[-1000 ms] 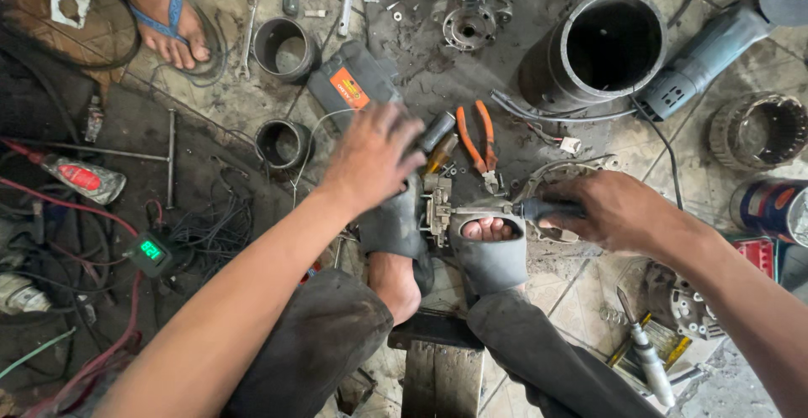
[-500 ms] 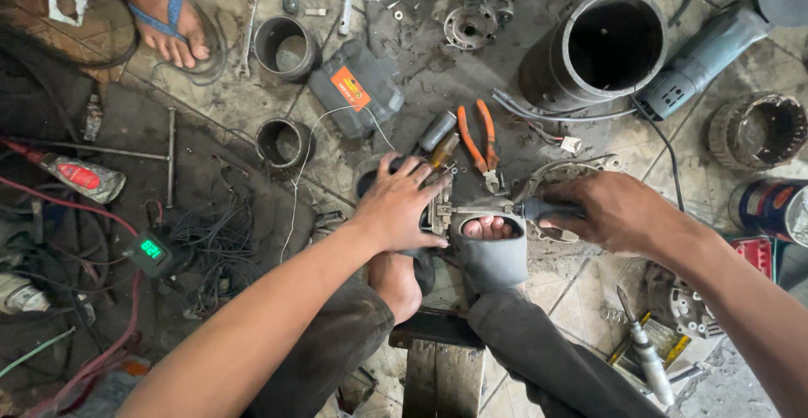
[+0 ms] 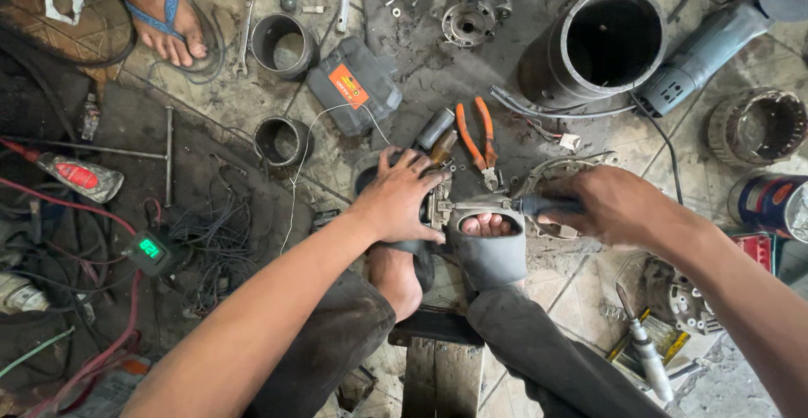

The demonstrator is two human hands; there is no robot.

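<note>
Metal part [image 3: 439, 207], small & greasy, sits on the floor [image 3: 396, 90] btwn the person's feet, just above the grey sandal [image 3: 492, 254]. Left hand [image 3: 402, 199] has dropped from the air a sec ago onto the part, fingers spread, pressing it flat. Right hand [image 3: 610, 207] unchanged, grip closed round the screwdriver [image 3: 505, 206], tip at the part. So it's now braced for turning. Orange pliers [image 3: 478, 142] lie near.

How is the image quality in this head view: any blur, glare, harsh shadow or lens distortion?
Head view: soft, even daylight with no harsh shadows; left hand and right hand, gripping a grey-handled screwdriver, are sharp; orange-handled pliers crisp; wide-angle stretch bends the forearms at the edges; dark cable-strewn floor at left is underexposed.
</note>
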